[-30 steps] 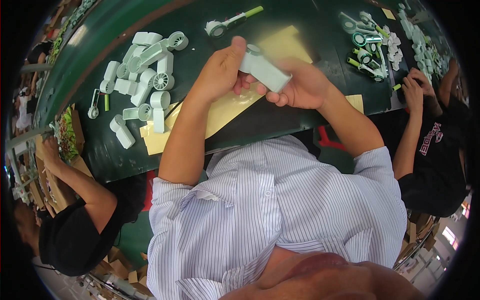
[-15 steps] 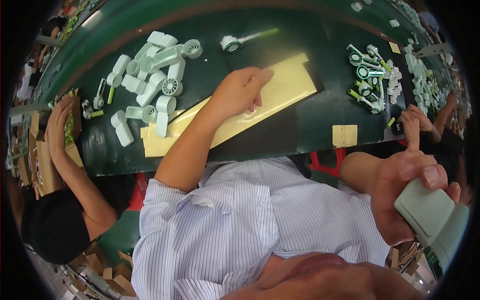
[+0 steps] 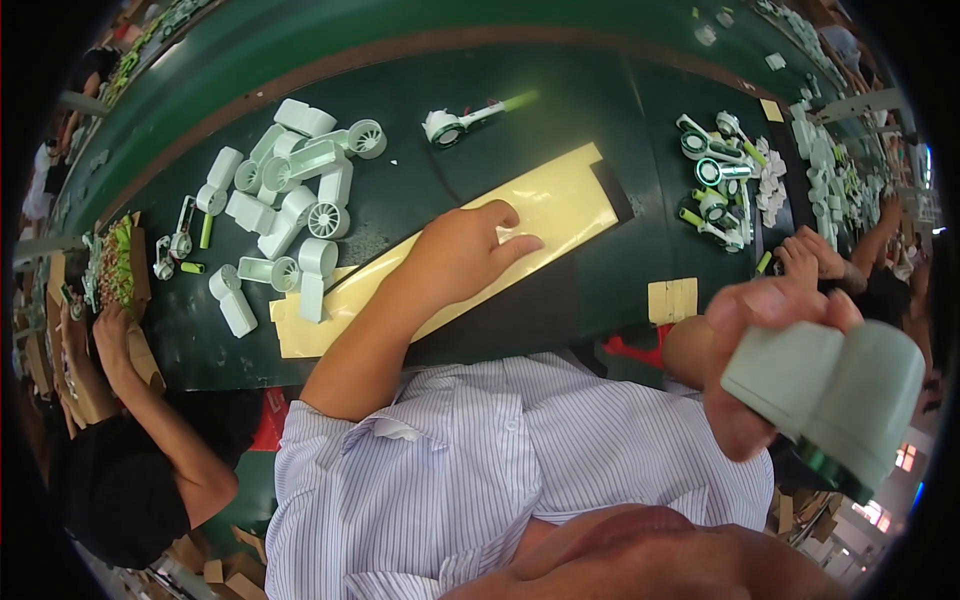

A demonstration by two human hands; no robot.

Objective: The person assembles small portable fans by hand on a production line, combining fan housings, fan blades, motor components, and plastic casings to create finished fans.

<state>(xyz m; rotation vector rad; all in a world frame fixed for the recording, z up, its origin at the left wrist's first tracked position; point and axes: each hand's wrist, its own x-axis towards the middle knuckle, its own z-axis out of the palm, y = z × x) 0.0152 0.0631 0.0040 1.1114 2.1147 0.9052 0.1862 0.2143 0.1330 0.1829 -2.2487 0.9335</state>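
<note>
Lower right, right hand [image 3: 738, 325] gripped mint-green handheld-fan housing [image 3: 835, 390], which needed steady holding; empty left hand [image 3: 462, 255] hung loosely curled mid-frame.

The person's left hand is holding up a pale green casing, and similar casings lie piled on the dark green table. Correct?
The side is wrong: the head view shows the right hand holding up the pale green casing. Similar casings do lie piled on the dark green table.

At four o'clock, a pale-green rounded plastic casing [image 3: 835, 385] looks smooth; at one, a long yellow sheet [image 3: 565, 195] gleams.
</note>
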